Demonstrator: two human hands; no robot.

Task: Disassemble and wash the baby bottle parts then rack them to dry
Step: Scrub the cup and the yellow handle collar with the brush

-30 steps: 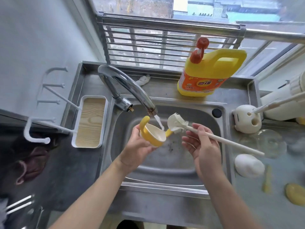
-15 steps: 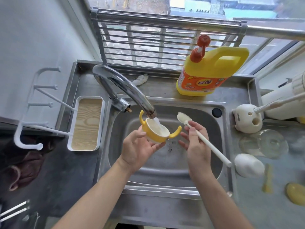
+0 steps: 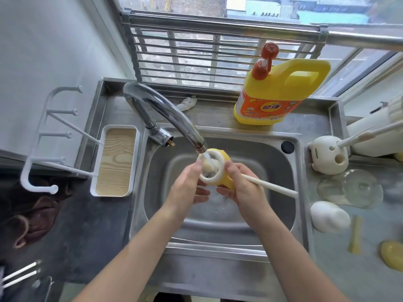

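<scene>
Holding the yellow handled collar (image 3: 220,168) under the faucet (image 3: 165,110), I have it over the middle of the sink (image 3: 272,162). Its white-rimmed opening is turned up toward me, and the stream of water falls straight into it. My left hand (image 3: 185,188) grips the collar's left edge, thumb up at the rim and fingers curled beneath. My right hand (image 3: 244,190) is wrapped around the white brush (image 3: 272,186), with the thumb lying against the collar's right side. The bristle head sits inside the opening, and the long handle slants out to the right across the basin. A yellow loop of the collar hangs down between my two hands.

Behind the sink, a yellow detergent jug (image 3: 274,92) with a red pump stands on the back ledge. To the left is the drying rack (image 3: 117,160), a wood-grain tray with white pegs reaching toward the wall. On the counter (image 3: 359,269) to my right are a white brush holder (image 3: 327,158) with a stick standing in it, a clear bottle body (image 3: 353,188) on its side, a white dome-shaped piece (image 3: 329,216), a thin yellow piece (image 3: 355,234) and a yellow cap (image 3: 392,253) at the frame edge.
</scene>
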